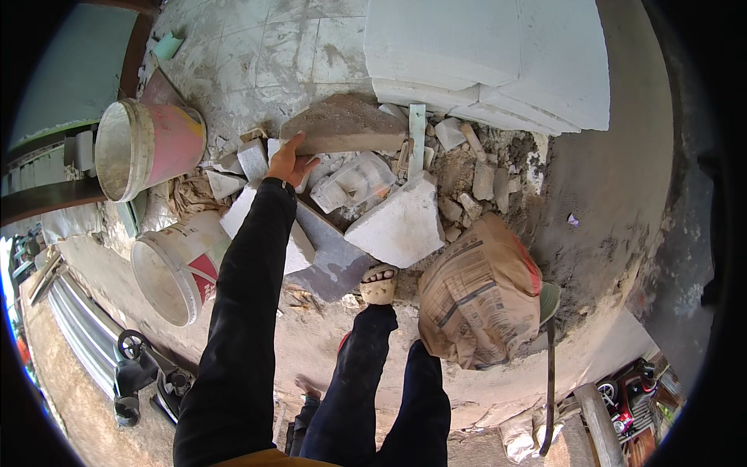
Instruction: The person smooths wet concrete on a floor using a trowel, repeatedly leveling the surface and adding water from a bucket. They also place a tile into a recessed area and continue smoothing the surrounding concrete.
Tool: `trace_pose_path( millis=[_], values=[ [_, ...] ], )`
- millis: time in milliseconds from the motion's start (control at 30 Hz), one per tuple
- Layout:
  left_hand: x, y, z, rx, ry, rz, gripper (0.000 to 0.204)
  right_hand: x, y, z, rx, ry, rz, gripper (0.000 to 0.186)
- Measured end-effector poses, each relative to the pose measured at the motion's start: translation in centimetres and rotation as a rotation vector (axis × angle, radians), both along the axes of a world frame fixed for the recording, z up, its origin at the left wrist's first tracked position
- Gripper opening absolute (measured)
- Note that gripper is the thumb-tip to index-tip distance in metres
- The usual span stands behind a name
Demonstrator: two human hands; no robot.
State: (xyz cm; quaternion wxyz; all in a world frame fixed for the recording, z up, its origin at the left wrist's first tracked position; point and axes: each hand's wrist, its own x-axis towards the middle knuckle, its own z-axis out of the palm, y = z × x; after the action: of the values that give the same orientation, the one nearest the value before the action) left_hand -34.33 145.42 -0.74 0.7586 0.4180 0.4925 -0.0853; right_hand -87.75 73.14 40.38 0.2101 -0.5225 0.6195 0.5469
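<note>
My left hand (290, 163) reaches out to the near left corner of a long, dusty grey-brown block (350, 128). Its fingers are against the block's end, with the thumb lower down and apart from them. Just below the hand lies a clear plastic container (354, 183) among the rubble. Two pale block pieces, one broken and wedge-shaped (405, 222) and one partly behind my forearm (299, 247), rest by a dark grey slab (331, 253). My right hand is out of view.
Two dirty buckets, one upper (124, 148) and one lower (167, 276), lie tipped at left. A brown paper sack (482, 300) stands right of my sandalled foot (379, 284). Large white blocks (482, 54) are stacked at the back. Broken rubble (482, 183) fills the middle right.
</note>
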Motion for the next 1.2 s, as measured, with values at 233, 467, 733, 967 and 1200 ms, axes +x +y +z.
trace_pose_path(
  millis=[233, 467, 733, 967, 1200],
  values=[
    [3.9, -3.8, 1.4, 0.477, 0.266, 0.228, 0.099, -2.9, 0.4, -0.5, -0.006, -0.068, -0.043, 0.062],
    [3.1, 1.5, -4.4, 0.221, 0.056, -0.024, 0.097, -13.3, 0.3, 5.3, -0.022, -0.015, -0.107, 0.067],
    [3.1, 0.6, -1.5, 0.654, -0.056, -0.257, 0.076, -28.7, 1.0, 15.5, 0.22, -0.015, -0.172, 0.073],
    [2.2, -2.7, 13.6, 1.093, -0.257, -0.499, 0.08, -31.2, 1.3, 15.6, 0.037, 0.119, 0.142, 0.035],
    [-12.3, -13.0, 35.3, 1.697, -0.354, -0.878, 0.076, -44.8, -2.4, 6.8, -0.24, 0.015, -0.766, 0.022]
  ],
)
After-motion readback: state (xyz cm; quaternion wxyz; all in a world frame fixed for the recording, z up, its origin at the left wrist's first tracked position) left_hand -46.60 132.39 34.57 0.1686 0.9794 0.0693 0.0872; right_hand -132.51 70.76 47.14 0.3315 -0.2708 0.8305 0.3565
